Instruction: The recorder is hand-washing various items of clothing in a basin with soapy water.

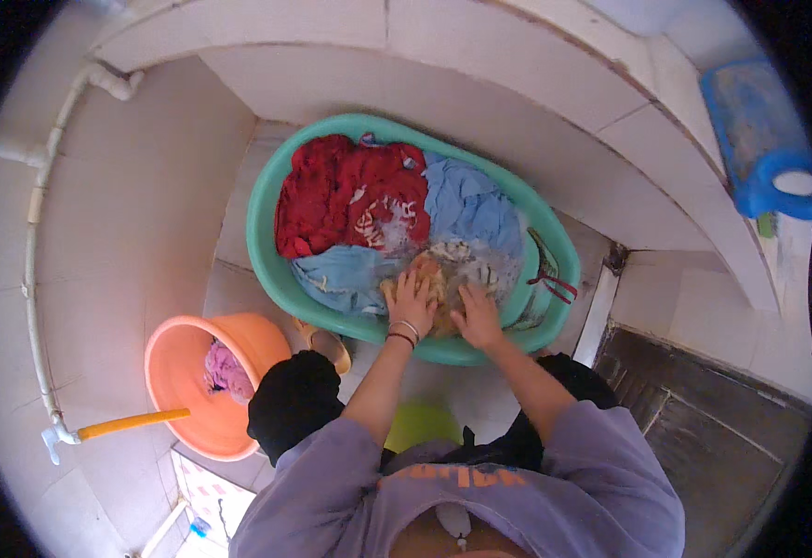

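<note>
In front of me stands a green oval plastic tub (pixel 264 202) of wet laundry and sudsy water. My left hand (pixel 411 304), with bracelets at the wrist, bends its fingers over a tan cloth (pixel 428 272) near the tub's front rim. Just to the right, my right hand (pixel 476 315) reaches into the murky water beside that cloth; its fingertips are partly hidden, so its grip is unclear. Red garments (pixel 350 188) with white lettering fill the tub's back left. Light blue fabric (pixel 472 202) lies at the back right, and another blue piece (pixel 343 279) at the front left.
A dark red cord (pixel 554 284) hangs over the tub's right end. At left, an orange bucket (pixel 169 349) holds pink cloth (pixel 228 370) below a tap with a yellow hose (pixel 134 423). A tiled ledge (pixel 517 77) curves behind the tub, with a blue plastic container (pixel 762 139) at right.
</note>
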Demonstrator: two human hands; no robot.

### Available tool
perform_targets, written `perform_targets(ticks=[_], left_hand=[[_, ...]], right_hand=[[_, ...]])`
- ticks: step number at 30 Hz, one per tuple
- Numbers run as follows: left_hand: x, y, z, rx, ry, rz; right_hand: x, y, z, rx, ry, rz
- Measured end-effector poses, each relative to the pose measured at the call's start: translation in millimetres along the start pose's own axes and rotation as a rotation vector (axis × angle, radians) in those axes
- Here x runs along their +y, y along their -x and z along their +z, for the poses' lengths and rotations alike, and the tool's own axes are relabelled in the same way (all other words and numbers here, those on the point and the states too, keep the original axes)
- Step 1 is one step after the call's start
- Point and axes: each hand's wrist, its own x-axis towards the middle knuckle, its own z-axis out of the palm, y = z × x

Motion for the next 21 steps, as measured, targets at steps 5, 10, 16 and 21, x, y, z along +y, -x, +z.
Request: perform_targets(ticks=[5,10,16,21], left_hand=[[27.6,28.8,-15.1,-0.352,-0.156,-0.191],[9.6,47.3,3.2,-0.205,-0.217,-0.101],[8.1,45.1,6.2,-0.231,-0.192,-0.053],[17.8,46.5,4.3,-0.151,-0.132,-0.158]], right_hand=[[0.6,49.4,1.2,0.086,0.093,0.059],[-2.5,52.3,-0.6,0.033,0.025,0.128],[6.7,59.9,15.1,-0.034,0.051,0.115],[3.6,68.0,20.2,0.122,0.102,0.056]])
